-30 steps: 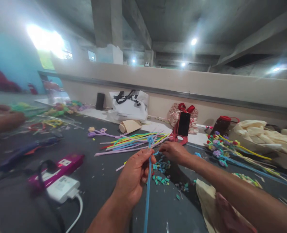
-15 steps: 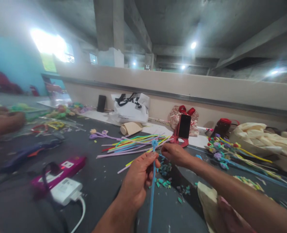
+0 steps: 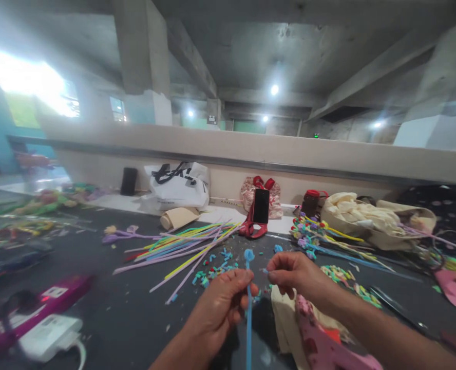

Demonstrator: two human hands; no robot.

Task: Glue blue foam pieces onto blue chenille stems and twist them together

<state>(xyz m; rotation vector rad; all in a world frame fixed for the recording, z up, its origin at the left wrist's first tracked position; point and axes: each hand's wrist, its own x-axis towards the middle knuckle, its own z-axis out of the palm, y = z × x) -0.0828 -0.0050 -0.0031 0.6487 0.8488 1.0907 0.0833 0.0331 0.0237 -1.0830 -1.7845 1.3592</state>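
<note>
My left hand (image 3: 221, 299) pinches a long blue pipe cleaner (image 3: 249, 331) between thumb and fingers. It stands upright, with a small curled blue head (image 3: 249, 255) above my fingertips and its lower end running out of view. To the right, my right hand (image 3: 295, 275) is closed in a pinch, apart from the stem, with a tiny blue piece (image 3: 265, 271) showing at its fingertips. Many short blue and green snippets (image 3: 203, 277) lie on the dark table behind my left hand. Loose coloured pipe cleaners (image 3: 182, 241) spread out farther back.
A red stand holds a phone (image 3: 261, 205) at the back. Finished-looking flowers (image 3: 308, 236) lie right, near a cream cloth bag (image 3: 361, 216). A pink patterned cloth (image 3: 320, 339) sits under my right forearm. On the left are a purple power strip (image 3: 64, 298) and a white charger (image 3: 49, 334).
The view has turned right, so the table's things sit farther left. My right hand has drawn back from beside the stem toward me. Another person's hand at far left has left view.
</note>
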